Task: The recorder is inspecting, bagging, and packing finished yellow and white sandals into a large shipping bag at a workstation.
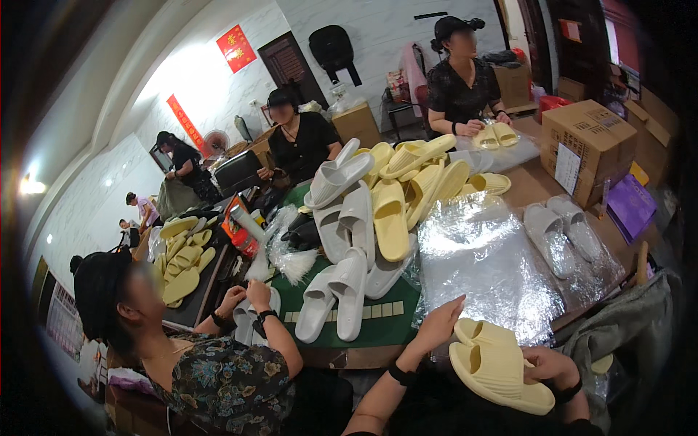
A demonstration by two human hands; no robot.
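My right hand [550,367] grips a pair of pale yellow slide slippers [494,363] near the front edge of the table, its fingers partly hidden behind them. Beyond the slippers lies a stack of clear plastic bags [480,254], shiny with reflected light. My left hand [440,323] reaches out beside the stack's near left corner, fingers stretched and holding nothing; whether the fingertips touch the plastic I cannot tell. On the green mat to the left, a pair of light grey slippers [333,294] rests in front of a heap of yellow slippers [392,214] and grey ones.
A bagged grey pair [563,232] lies right of the plastic stack. Behind it stand a cardboard box [589,149] and a purple bag [629,207]. A co-worker [211,349] sits close on my left; other people work across the table. Grey cloth [632,320] hangs at the right.
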